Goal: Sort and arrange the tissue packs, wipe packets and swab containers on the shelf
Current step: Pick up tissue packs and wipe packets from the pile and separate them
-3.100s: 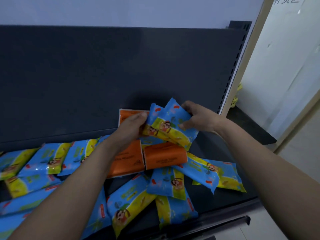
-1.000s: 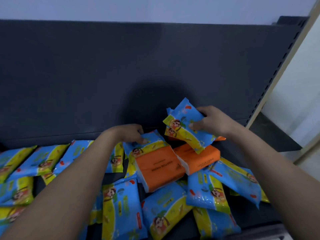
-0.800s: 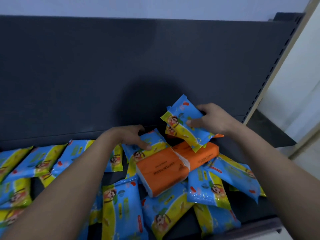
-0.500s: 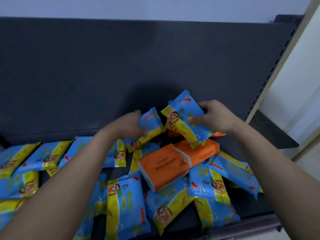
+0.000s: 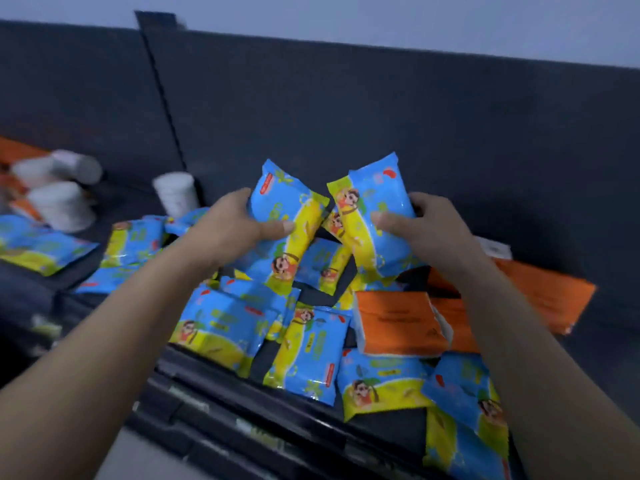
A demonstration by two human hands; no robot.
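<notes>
My left hand [image 5: 239, 226] grips a blue-and-yellow wipe packet [image 5: 289, 233], lifted above the pile. My right hand [image 5: 426, 225] holds a small stack of the same wipe packets [image 5: 375, 220] just to its right; the two bundles nearly touch. Below them several more wipe packets [image 5: 308, 351] lie scattered on the dark shelf [image 5: 398, 431]. Orange tissue packs [image 5: 398, 323] lie at the right, one partly under my right forearm. White swab containers [image 5: 176, 194] stand at the back left, with more swab containers [image 5: 59, 206] further left.
The dark back panel [image 5: 381, 116] rises behind the pile. A vertical seam [image 5: 162, 98] divides the shelf sections. The shelf's front rail [image 5: 225, 420] runs below the packets. More wipe packets [image 5: 38, 244] lie at the far left.
The view has swung left, bringing the swab containers into sight. My left hand has lifted a wipe packet off the pile and brought it up beside the stack in my right hand.
</notes>
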